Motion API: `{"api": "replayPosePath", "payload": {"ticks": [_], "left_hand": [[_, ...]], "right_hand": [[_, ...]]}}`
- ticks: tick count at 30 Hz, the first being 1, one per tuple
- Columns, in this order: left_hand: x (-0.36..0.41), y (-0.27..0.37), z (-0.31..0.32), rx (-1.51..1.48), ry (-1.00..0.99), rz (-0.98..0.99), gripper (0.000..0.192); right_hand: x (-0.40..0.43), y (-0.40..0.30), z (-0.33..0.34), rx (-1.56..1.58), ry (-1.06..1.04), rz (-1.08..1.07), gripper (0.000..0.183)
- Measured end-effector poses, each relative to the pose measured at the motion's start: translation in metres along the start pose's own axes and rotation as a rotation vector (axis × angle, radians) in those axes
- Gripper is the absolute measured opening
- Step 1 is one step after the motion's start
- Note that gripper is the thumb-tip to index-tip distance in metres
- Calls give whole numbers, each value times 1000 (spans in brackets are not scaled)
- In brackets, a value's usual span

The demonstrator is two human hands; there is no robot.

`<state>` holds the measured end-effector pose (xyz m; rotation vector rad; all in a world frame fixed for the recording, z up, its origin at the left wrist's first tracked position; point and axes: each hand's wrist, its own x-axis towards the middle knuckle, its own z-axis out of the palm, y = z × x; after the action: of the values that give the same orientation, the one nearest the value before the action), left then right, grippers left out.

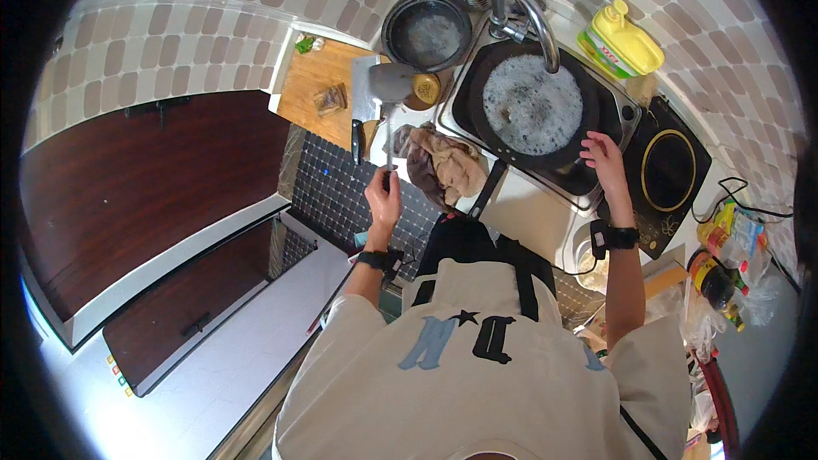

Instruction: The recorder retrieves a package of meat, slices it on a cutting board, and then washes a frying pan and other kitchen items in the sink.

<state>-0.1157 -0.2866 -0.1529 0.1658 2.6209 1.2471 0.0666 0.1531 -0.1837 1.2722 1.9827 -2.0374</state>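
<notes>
My left hand [385,201] grips the handle of a grey spatula or ladle [391,84], whose broad head hangs beside a cleaver blade [364,86] and a jar with a gold lid [426,87]. Over the right edge of a dark frying pan [593,92] my right hand [602,160] is held with its fingers apart, holding nothing. The pan lies across the sink [457,102], full of foamy water [532,105], its handle [489,188] pointing towards me. Above the pan arches a chrome faucet [543,25]. Crumpled brown cloths [447,166] lie left of the pan handle.
A dark pot [426,32] with water stands behind the jar. On the wooden cutting board [300,92] are a packet [330,99] and a black-handled knife or cleaver [356,140]. To the right are a yellow bottle [620,41], an induction cooktop [668,172] and dark-capped sauce bottles [709,275].
</notes>
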Motion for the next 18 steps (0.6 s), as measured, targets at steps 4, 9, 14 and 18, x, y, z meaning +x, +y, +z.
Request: {"api": "replayPosePath", "payload": {"ticks": [4,9,14,18], "left_hand": [[26,-31,3,-54,191,-47,22],[64,-41,2,-49,311,-85,25],[100,-38,4,105,363,29,26],[68,-20,-3,-235,195,-123,23]], "right_hand": [[4,13,-1,2,12,-14,30],[10,24,-11,-112,134,-36,28],[13,23,-29,-173,246,-43,27],[20,35,-37,-344,371,-170,30]]}}
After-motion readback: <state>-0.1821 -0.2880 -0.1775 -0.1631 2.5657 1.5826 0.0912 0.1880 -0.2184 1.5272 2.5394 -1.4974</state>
